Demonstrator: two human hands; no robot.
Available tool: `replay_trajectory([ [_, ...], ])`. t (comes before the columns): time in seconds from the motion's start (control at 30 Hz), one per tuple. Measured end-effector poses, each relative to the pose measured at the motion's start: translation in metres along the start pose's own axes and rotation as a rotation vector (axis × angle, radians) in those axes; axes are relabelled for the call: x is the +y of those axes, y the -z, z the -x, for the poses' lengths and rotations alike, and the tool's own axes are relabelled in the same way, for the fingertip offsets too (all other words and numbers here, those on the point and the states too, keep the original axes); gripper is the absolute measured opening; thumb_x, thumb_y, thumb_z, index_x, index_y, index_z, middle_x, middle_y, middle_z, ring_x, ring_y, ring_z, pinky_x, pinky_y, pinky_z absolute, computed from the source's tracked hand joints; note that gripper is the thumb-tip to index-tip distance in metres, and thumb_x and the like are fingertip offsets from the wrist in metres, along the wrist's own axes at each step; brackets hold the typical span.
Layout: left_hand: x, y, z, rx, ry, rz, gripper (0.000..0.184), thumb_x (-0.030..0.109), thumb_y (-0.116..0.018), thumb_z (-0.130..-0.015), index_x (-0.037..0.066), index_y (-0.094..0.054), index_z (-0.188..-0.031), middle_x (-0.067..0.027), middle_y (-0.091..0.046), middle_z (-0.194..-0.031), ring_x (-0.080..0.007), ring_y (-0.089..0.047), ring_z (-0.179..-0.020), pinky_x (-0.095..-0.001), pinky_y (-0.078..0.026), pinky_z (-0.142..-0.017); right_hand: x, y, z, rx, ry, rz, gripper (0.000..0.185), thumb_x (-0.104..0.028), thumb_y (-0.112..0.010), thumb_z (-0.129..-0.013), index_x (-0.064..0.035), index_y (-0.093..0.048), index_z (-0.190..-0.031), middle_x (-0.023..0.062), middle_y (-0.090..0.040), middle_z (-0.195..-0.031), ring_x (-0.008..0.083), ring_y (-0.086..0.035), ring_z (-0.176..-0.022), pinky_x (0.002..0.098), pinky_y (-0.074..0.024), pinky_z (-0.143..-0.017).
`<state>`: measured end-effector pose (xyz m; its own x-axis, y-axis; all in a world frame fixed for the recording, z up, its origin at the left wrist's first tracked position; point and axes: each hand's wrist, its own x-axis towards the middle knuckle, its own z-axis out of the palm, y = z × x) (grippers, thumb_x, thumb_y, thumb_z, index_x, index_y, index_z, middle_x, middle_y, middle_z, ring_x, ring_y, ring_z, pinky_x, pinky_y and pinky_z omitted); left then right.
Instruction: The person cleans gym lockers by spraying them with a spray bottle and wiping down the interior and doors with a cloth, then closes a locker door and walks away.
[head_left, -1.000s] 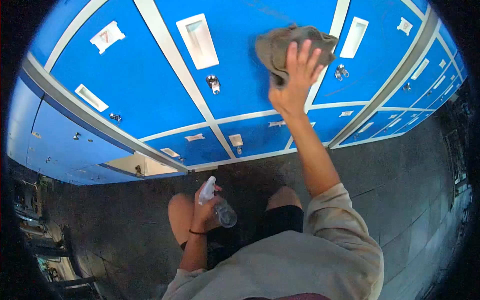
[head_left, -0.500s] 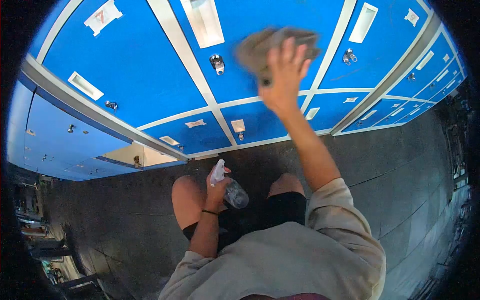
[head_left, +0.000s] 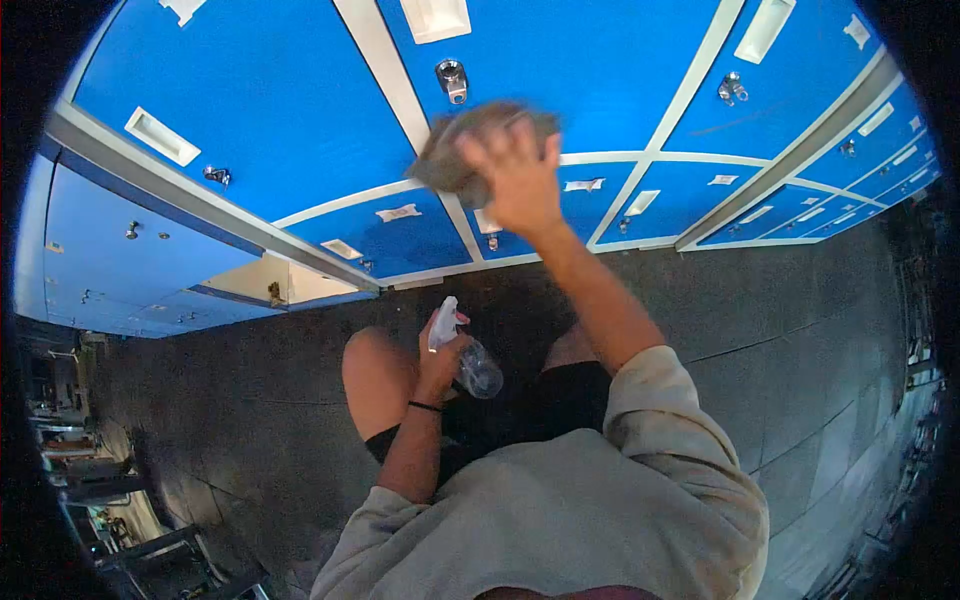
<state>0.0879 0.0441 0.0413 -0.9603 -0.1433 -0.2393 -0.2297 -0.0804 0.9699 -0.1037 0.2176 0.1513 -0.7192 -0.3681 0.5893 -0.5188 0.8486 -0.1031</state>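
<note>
A grey-brown cloth, smeared by motion, lies under my right hand. My fingers are spread flat over it, holding it against the lower left corner of a blue locker door and the white frame there. Just above the cloth is the door's metal lock hasp. Low between my knees, my left hand is wrapped round the neck of a clear spray bottle with a white trigger head. The bottle is tilted, its base toward the right.
More blue lockers with white recessed handles and metal hasps run to both sides. At the lower left a compartment stands open. Dark floor tiles surround my legs. Gym-like equipment shows dimly at the far left.
My right hand has swept the cloth down and left across the door, from its middle to its lower left corner. The view has tipped slightly downward. The left hand still holds the spray bottle.
</note>
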Motion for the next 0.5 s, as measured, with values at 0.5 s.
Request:
replay_trajectory([
  [0.5,-0.022,0.016,-0.002,-0.011,-0.015,-0.124,0.046,-0.006,-0.065,-0.067,0.005,-0.06,-0.111,-0.0019,-0.06,-0.099,-0.0109,-0.056,-0.085,-0.0265,-0.048,-0.072,-0.022,-0.048,0.021,0.06,0.045,-0.164,0.071,-0.03,-0.07,-0.07,-0.0126,-0.049,-0.136,0.0155,-0.055,-0.125,0.0404,-0.04,-0.129,0.0624,-0.0195,-0.109],
])
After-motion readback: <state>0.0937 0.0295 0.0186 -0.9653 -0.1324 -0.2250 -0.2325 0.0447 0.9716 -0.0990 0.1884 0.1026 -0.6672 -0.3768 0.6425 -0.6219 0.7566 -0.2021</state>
